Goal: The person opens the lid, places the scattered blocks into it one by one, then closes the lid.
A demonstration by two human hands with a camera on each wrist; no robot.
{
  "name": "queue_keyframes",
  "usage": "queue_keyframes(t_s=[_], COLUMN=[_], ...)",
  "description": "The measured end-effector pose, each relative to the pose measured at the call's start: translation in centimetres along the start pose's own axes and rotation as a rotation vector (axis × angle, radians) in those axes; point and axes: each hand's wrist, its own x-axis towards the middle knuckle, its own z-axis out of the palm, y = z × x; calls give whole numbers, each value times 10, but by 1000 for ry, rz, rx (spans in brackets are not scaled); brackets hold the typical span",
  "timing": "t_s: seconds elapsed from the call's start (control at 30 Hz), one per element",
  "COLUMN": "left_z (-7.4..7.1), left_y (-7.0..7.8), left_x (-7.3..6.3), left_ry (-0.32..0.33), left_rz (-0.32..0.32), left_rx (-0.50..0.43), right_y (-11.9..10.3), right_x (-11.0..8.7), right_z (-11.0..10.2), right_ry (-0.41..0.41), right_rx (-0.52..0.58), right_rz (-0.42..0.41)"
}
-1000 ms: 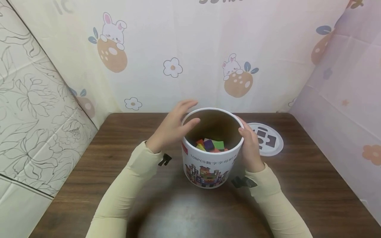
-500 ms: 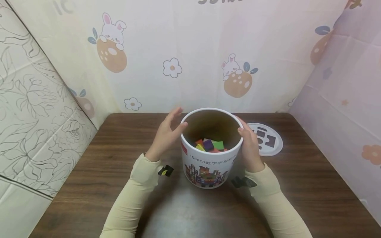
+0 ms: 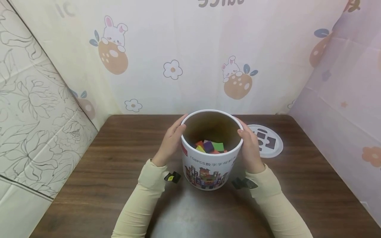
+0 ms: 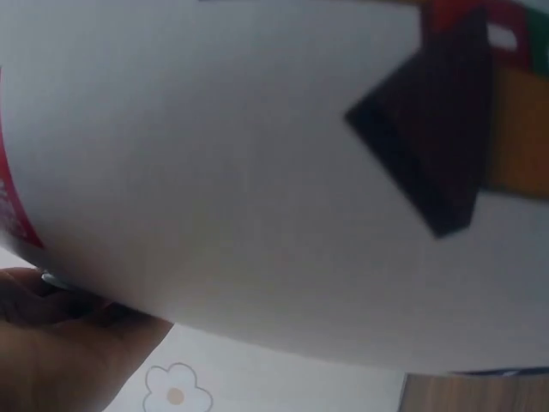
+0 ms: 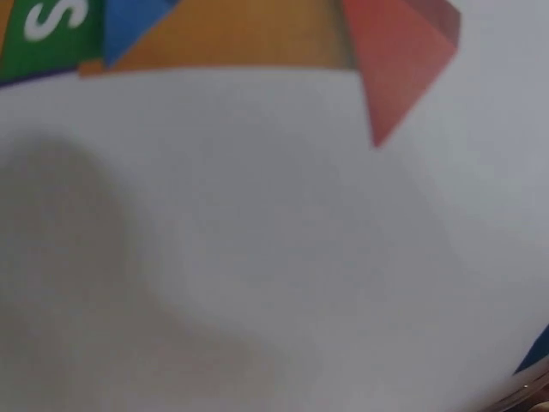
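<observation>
A white round bucket stands on the table in the head view, with a printed picture of a block castle on its front. Colourful blocks lie at its bottom, purple, green and yellow among them. My left hand holds the bucket's left side, thumb at the rim. On the opposite side my right hand grips it, thumb by the rim and fingers partly hidden behind the wall. Bucket wall fills most of the left wrist view, the hand at lower left. Printed wall covers the right wrist view.
A white lid with shaped cut-outs lies flat on the brown wooden table, right behind my right hand. A patterned curtain hangs at the table's back edge, and panels stand at both sides.
My left hand first drew back left from over the bucket's rim, then came in against its left side. The right hand kept its grip and the bucket stayed in place.
</observation>
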Motion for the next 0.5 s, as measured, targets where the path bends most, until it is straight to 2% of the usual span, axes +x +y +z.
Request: queue_keyframes(t_s=[0.23, 0.5], left_z=[4, 5], left_y=[-4, -5], left_x=[0, 1], left_ry=[13, 10], left_rz=[34, 66], left_rx=[-4, -13], right_y=[-3, -8], right_x=[-1, 4], right_z=[-3, -16], right_ry=[-3, -120], right_rx=[-27, -176], right_rz=[0, -1])
